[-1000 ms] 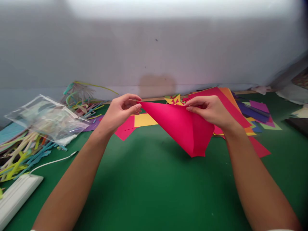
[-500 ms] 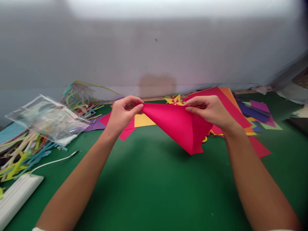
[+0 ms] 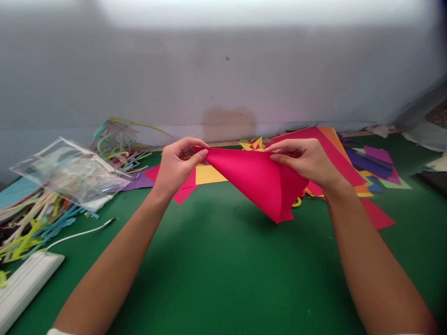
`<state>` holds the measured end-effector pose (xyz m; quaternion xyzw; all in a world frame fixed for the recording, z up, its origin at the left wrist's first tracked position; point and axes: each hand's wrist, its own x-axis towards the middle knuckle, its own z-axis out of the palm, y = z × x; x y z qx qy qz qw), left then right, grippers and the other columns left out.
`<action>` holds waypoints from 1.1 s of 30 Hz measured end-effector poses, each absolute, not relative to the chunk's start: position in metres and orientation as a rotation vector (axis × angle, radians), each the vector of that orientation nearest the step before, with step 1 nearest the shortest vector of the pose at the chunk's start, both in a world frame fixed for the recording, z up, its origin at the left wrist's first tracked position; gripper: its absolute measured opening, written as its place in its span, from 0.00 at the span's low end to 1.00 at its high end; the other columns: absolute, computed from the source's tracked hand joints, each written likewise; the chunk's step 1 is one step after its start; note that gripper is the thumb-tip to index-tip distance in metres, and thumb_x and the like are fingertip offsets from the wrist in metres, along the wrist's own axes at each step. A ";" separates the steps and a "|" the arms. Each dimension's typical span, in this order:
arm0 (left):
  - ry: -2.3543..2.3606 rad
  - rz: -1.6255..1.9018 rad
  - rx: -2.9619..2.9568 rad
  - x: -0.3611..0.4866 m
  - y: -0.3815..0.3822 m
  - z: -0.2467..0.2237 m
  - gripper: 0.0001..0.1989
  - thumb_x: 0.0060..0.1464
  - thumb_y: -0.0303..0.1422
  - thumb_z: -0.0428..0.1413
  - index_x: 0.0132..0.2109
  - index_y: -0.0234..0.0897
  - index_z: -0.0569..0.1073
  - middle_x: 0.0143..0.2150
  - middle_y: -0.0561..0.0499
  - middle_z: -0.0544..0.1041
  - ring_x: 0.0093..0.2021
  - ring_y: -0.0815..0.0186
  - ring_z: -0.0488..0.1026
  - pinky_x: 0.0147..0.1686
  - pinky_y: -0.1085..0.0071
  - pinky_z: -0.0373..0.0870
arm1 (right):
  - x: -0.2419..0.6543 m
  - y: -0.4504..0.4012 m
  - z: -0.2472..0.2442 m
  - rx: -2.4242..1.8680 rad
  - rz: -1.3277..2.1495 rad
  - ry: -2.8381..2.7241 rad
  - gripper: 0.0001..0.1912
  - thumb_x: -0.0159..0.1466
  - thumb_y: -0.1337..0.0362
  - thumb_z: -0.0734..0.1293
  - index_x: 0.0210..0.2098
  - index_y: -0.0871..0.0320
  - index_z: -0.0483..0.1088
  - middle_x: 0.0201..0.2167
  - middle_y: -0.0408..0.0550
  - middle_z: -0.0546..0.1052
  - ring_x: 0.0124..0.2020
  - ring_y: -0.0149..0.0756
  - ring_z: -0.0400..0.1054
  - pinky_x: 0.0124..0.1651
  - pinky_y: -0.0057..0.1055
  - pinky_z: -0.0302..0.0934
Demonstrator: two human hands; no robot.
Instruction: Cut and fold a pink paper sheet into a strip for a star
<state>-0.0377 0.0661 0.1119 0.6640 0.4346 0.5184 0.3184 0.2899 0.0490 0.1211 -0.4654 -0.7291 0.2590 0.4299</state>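
Note:
A sheet of bright pink-red paper [image 3: 253, 179] is held up above the green table, bent into a cone-like shape with a crease near its lower right. My left hand [image 3: 181, 160] pinches its upper left corner between thumb and fingers. At the upper right edge, my right hand [image 3: 302, 156] pinches the same sheet. The lower point of the paper hangs over the tabletop. Behind it, part of a folded yellow and red paper star [image 3: 254, 144] shows between the hands. Yellow scissor-like handles [image 3: 296, 202] peek out beside the sheet's lower right edge.
Red and orange paper sheets [image 3: 331, 153] lie behind my right hand, with purple sheets [image 3: 370, 160] further right. At left are a clear plastic bag [image 3: 73, 172], many coloured strips [image 3: 31, 223], a white power strip [image 3: 31, 284] and a white cable [image 3: 80, 232]. A wall stands behind the green table [image 3: 223, 279].
Both hands keep their pinch on the red paper. The sheet's lower tip has lifted very slightly, and a bit more of the yellow handles shows.

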 end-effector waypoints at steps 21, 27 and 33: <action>1.177 1.351 1.770 -0.041 0.065 0.116 0.09 0.58 0.40 0.67 0.40 0.40 0.81 0.33 0.51 0.82 0.33 0.62 0.83 0.40 0.65 0.84 | 0.294 0.051 0.119 -1.180 0.679 -1.822 0.10 0.65 0.52 0.75 0.44 0.41 0.85 0.45 0.42 0.86 0.51 0.53 0.79 0.54 0.50 0.76; 1.151 1.369 1.762 -0.040 0.064 0.117 0.10 0.57 0.40 0.68 0.40 0.39 0.81 0.32 0.52 0.82 0.32 0.63 0.82 0.38 0.66 0.84 | 0.294 0.050 0.120 -1.182 0.685 -1.825 0.08 0.65 0.53 0.75 0.44 0.39 0.85 0.45 0.41 0.86 0.51 0.52 0.80 0.54 0.50 0.76; 1.153 1.359 1.780 -0.041 0.065 0.117 0.10 0.57 0.40 0.67 0.41 0.39 0.80 0.32 0.52 0.82 0.32 0.63 0.83 0.37 0.67 0.84 | 0.293 0.050 0.120 -1.160 0.699 -1.816 0.09 0.65 0.55 0.75 0.44 0.42 0.85 0.46 0.42 0.86 0.52 0.53 0.79 0.55 0.50 0.76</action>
